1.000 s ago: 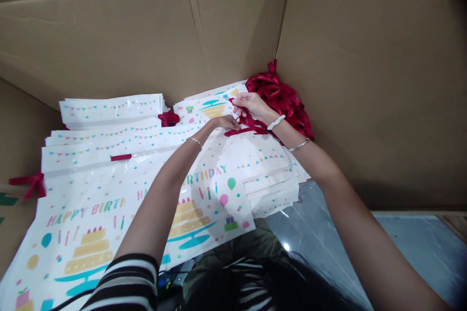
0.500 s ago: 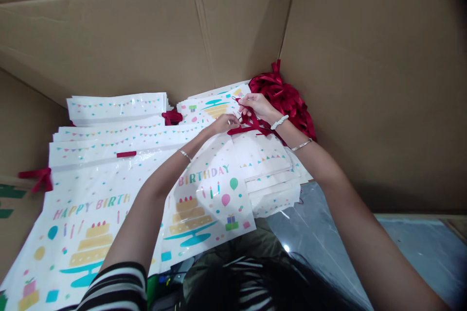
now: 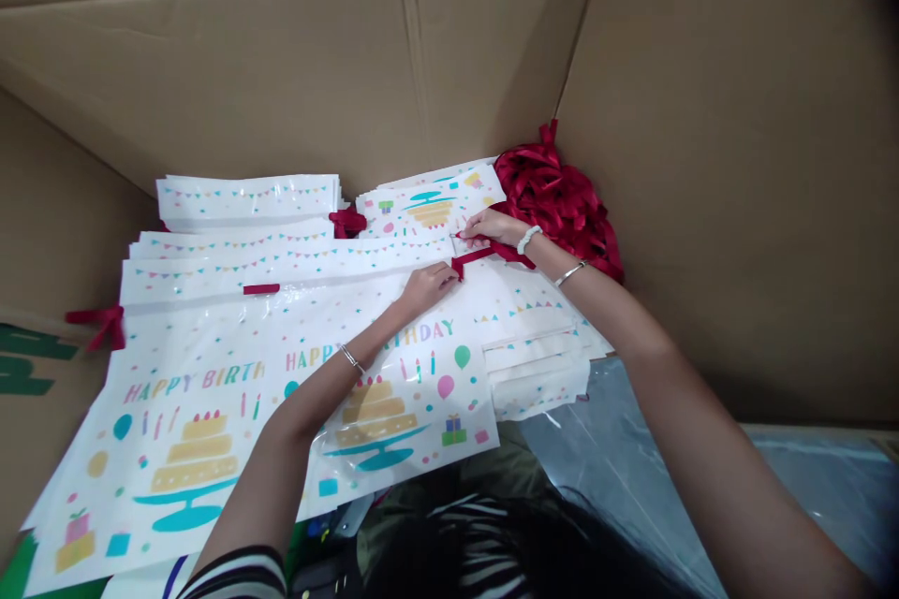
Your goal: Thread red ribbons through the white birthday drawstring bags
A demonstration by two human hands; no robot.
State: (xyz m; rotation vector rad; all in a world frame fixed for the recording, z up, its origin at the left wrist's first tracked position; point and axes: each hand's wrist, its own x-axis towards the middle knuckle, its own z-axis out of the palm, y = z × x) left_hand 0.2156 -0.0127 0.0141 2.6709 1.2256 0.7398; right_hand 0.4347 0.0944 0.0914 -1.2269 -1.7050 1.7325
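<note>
Printed white birthday sheets (image 3: 189, 346) lie overlapping in front of me, with cakes, balloons and lettering on them. My left hand (image 3: 430, 286) is closed on the end of a dark red ribbon (image 3: 476, 255) over the upper edge of the right-hand sheet. Just above and to the right, my right hand (image 3: 490, 226) pinches something small and thin at its fingertips, next to red ribbon; the item is too small to name. The ribbon stretches between the area of both hands. Beyond my right wrist sits a large heap of red ribbons (image 3: 562, 197).
Tall cardboard walls (image 3: 281, 75) rise behind and on both sides. Red ribbon pieces lie on the sheets (image 3: 261, 289), between stacks (image 3: 348, 224) and at the left edge (image 3: 105, 327). Grey marble-like surface (image 3: 604, 449) shows at the lower right.
My hands have moved slightly apart, the left one lower and toward me. The loose ribbon bunch between them now runs as a straighter strip. The camera view has shifted slightly.
</note>
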